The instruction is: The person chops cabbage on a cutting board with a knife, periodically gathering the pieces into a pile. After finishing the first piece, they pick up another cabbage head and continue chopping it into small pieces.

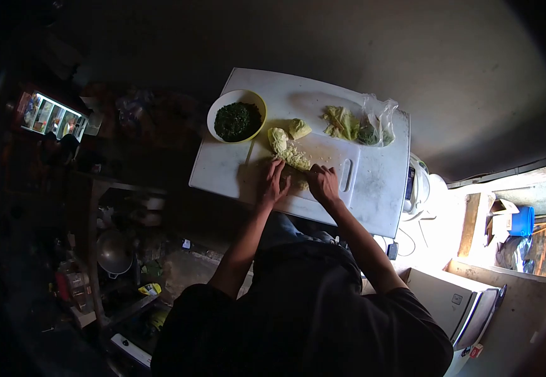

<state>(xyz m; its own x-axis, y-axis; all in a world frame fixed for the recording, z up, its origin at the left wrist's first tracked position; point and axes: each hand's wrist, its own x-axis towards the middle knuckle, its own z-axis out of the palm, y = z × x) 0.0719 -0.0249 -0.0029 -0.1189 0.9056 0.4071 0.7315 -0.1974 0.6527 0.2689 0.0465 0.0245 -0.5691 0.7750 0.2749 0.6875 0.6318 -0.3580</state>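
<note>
On a white cutting board point(332, 151) lies a heap of finely shredded pale cabbage point(295, 157). My right hand point(324, 183) is closed in a fist at the right of the heap, around what looks like a knife; its handle is hidden and its thin blade point(297, 168) barely shows among the shreds. At the left of the heap is my left hand point(273, 183), thumb and fingers apart, fingertips touching the near edge of the shreds. Behind the heap sit a cut cabbage piece point(278, 139) and a smaller cabbage chunk point(298, 129).
A bowl point(212, 119) of chopped dark greens stands at the table's back left. Loose cabbage leaves point(341, 122) and a clear plastic bag point(383, 119) with greens lie at the back right. The white table point(273, 81) stands near a wall; a wok point(114, 253) is on a low shelf.
</note>
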